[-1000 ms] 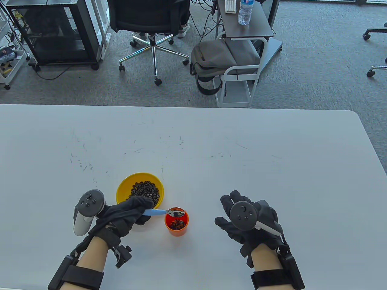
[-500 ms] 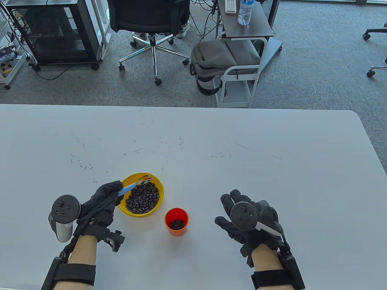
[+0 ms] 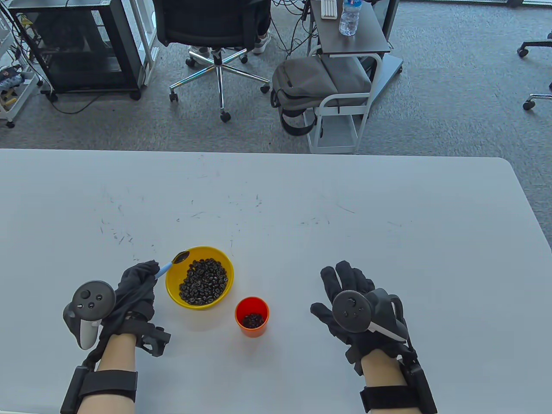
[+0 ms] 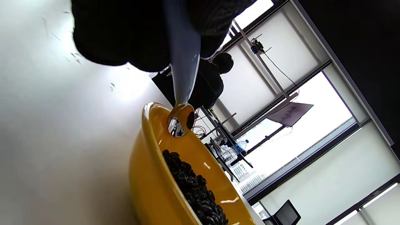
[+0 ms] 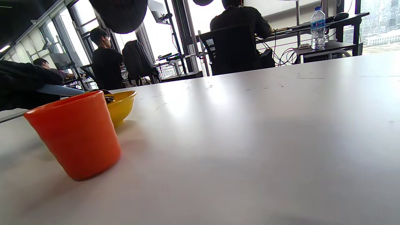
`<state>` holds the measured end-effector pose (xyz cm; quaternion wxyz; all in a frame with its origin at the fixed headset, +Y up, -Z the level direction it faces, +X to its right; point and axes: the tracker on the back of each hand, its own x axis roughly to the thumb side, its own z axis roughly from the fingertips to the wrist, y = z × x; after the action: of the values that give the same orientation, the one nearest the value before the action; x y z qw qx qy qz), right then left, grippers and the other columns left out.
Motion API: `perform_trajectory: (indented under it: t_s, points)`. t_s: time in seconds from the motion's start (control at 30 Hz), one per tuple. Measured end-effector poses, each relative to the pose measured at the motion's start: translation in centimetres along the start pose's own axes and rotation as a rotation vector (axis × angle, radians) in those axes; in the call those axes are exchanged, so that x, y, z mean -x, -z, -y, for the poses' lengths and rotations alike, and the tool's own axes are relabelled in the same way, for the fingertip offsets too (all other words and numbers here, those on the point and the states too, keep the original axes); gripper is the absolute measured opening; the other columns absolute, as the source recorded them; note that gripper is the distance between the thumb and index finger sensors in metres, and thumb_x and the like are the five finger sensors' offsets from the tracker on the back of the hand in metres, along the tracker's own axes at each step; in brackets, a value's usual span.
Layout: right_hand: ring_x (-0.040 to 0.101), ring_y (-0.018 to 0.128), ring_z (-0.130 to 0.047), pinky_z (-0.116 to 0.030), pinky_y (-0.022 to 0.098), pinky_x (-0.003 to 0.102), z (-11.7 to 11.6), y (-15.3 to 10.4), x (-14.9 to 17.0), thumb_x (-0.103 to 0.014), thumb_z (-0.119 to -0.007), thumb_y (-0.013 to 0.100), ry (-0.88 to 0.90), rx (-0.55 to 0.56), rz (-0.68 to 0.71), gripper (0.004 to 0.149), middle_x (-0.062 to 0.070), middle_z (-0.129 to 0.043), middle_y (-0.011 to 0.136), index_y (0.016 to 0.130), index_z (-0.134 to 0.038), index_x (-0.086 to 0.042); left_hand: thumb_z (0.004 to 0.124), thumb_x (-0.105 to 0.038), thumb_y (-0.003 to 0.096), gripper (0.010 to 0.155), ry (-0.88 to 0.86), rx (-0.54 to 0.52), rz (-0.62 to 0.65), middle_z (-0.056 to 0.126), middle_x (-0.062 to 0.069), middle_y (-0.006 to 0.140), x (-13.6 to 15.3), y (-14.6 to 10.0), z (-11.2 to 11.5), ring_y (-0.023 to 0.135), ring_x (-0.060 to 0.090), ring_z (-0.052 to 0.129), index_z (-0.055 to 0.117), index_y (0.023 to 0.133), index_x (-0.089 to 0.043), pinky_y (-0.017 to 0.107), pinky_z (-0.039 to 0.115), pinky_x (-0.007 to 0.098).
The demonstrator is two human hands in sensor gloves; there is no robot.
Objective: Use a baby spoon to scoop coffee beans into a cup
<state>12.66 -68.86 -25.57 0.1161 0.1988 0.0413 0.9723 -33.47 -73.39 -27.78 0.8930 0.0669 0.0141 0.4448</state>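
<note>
A yellow bowl (image 3: 176, 288) of coffee beans (image 3: 203, 281) sits near the table's front left. An orange cup (image 3: 252, 328) with some beans at its bottom stands just right of it. My left hand (image 3: 137, 282) grips the blue handle of a baby spoon (image 3: 172, 263); its metal bowl sits over the yellow bowl's far-left rim. The left wrist view shows the spoon (image 4: 182, 78) with its tip at the bowl's rim (image 4: 150, 109), above the beans (image 4: 193, 187). My right hand (image 3: 349, 293) rests flat and empty on the table, right of the cup (image 5: 76, 134).
The white table (image 3: 302, 207) stretches wide behind and to the right of the bowl. The yellow bowl also shows behind the cup in the right wrist view (image 5: 122, 106). Chairs, a cart and a backpack stand on the floor beyond the table's far edge.
My left hand has carried the spoon from over the orange cup back left to the yellow bowl's far-left rim. My right hand has shifted slightly forward.
</note>
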Motion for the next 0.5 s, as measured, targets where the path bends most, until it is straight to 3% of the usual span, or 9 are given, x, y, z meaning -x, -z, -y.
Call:
perform_trajectory:
  t_s: [0.5]
  points:
    - [0.066, 0.092, -0.032, -0.040, 0.064, 0.076, 0.00, -0.01, 0.02, -0.056, -0.062, 0.060, -0.015, -0.010, -0.008, 0.080, 0.039, -0.023, 0.111, 0.112, -0.030, -0.003, 0.070, -0.011, 0.0571, 0.042, 0.031, 0.051, -0.049, 0.069, 0.033, 0.096, 0.39, 0.08, 0.48, 0.071, 0.046, 0.091, 0.076, 0.097, 0.000, 0.053, 0.083, 0.056]
